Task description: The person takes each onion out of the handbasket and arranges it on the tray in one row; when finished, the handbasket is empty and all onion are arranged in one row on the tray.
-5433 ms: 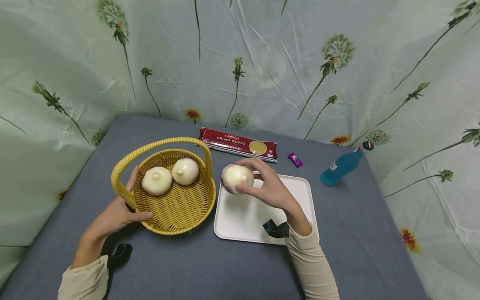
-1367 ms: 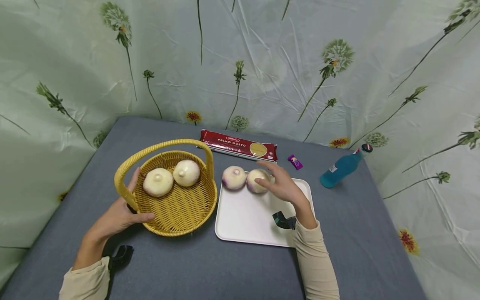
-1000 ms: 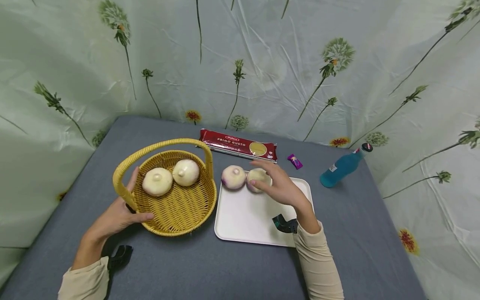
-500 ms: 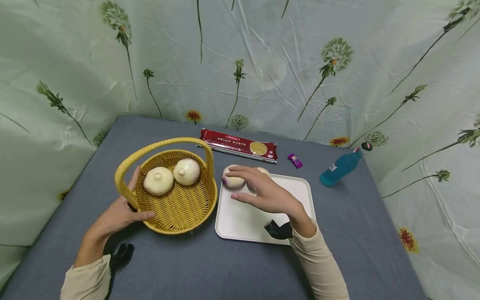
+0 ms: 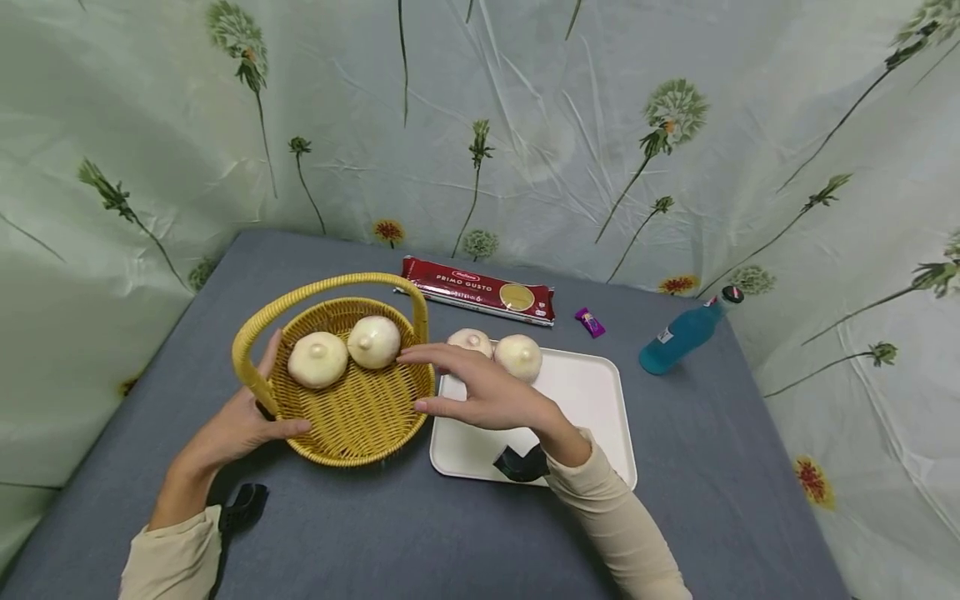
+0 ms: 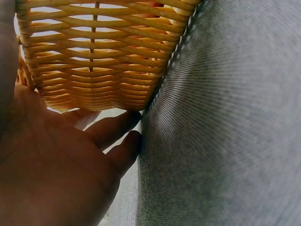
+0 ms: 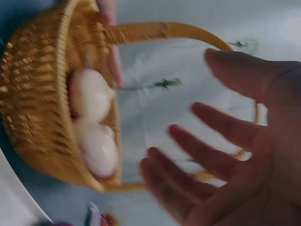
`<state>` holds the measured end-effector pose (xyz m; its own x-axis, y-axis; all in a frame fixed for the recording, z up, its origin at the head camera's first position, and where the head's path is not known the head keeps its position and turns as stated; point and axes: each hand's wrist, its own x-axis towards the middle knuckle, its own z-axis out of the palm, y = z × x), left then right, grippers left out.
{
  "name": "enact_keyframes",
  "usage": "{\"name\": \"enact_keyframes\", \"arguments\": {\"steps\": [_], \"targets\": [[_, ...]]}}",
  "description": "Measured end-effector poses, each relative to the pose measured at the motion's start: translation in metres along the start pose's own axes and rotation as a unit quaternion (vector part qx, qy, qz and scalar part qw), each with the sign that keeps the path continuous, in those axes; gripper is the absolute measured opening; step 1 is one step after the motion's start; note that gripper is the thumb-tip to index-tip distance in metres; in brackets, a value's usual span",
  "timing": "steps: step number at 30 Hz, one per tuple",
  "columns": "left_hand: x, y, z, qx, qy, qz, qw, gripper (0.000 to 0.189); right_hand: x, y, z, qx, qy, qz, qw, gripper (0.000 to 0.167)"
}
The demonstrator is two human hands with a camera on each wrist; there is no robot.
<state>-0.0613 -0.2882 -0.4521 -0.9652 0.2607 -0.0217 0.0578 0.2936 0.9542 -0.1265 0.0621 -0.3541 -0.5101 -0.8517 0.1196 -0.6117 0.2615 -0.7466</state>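
A yellow wicker basket (image 5: 352, 421) with an arched handle stands on the left. Two pale onions, one on the left (image 5: 317, 360) and one on the right (image 5: 373, 342), lie inside it. My left hand (image 5: 238, 427) holds the basket's left side, thumb over the rim; in the left wrist view its fingers (image 6: 115, 129) reach against the wicker from outside. My right hand (image 5: 480, 387), fingers spread and holding nothing, hovers at the basket's right rim. Behind it, two more onions (image 5: 518, 358) tinged purple sit side by side on a white tray (image 5: 585, 408), one partly hidden.
A red Primo Gusto packet (image 5: 477, 290) lies behind the basket and tray. Right of it are a small purple wrapped candy (image 5: 590, 322) and a blue bottle (image 5: 682, 337), which appears tilted in the head view. A flowered curtain (image 5: 555, 150) backs the grey table (image 5: 712, 500).
Earlier my right hand held an onion above the tray; it released it there beside another. Since then the hand has moved left, from the tray's onions to the basket. The left hand stays put.
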Motion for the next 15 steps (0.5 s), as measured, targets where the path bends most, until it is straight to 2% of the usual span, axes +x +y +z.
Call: {"name": "enact_keyframes", "arguments": {"steps": [5,9,15], "targets": [[0.0,0.0,0.0,0.003,-0.001,0.0,1.0,0.131,0.022,0.007,0.02,0.019,0.028,-0.033,0.9989,0.054],[0.001,0.001,0.001,0.001,0.002,0.005,1.0,0.131,0.042,0.015,0.031,0.009,0.051,-0.044,0.9977,0.053],[0.0,0.001,0.002,0.005,0.011,0.007,0.9999,0.131,0.064,0.027,0.039,0.016,0.082,-0.024,0.9962,0.049]]}}
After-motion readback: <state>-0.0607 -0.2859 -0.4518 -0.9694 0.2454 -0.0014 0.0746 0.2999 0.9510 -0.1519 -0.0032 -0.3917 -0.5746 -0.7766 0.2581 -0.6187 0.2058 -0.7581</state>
